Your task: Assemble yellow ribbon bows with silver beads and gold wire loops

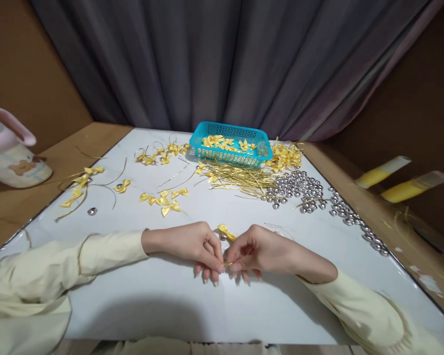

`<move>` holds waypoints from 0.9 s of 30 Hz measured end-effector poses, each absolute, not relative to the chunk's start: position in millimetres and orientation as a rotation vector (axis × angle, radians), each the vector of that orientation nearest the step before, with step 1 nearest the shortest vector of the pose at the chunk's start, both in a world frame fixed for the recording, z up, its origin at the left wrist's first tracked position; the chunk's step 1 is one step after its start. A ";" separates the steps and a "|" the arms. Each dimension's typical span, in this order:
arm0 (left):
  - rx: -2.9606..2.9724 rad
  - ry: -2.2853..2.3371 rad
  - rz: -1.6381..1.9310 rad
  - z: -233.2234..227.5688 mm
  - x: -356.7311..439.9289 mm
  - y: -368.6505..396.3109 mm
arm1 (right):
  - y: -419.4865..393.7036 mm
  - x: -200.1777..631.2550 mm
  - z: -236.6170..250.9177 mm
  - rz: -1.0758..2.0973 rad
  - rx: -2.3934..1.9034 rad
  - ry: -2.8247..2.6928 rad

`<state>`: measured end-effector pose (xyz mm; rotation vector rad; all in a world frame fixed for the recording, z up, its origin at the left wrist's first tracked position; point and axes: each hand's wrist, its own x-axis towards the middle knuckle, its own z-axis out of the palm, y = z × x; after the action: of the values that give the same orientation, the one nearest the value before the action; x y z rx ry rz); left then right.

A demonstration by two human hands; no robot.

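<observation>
My left hand [192,246] and my right hand [261,249] rest on the white table [151,301], fingertips meeting at the middle. Both pinch a thin gold wire [227,264] between thumbs and forefingers. A small yellow ribbon bow [225,230] sits just above the pinch, between the two hands, next to a small silver bell that is mostly hidden. Both arms wear pale yellow sleeves.
A turquoise basket [231,144] holding yellow bows stands at the back. A pile of gold wires [240,177] and silver bells [299,190] lie to its right front. Loose bows [165,199] and wired bows are scattered left. A pink-handled mug [11,153] stands far left.
</observation>
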<state>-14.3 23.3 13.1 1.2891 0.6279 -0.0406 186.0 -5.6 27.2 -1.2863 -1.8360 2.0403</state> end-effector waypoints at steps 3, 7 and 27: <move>1.289 0.619 -0.044 13.2 -14.7 23.2 | -7.1 185.5 25.5 2.048 -1.274 -1.822; 1.283 0.636 -0.049 14.9 -14.6 22.5 | -8.5 183.9 24.9 2.030 -1.260 -1.849; 1.289 0.625 -0.081 14.0 -15.6 23.4 | -7.9 182.7 27.0 1.970 -1.325 -1.939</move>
<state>-15.6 23.4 14.0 1.2887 0.6249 -0.0809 182.7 -7.9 27.0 -1.3253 -1.9387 1.9700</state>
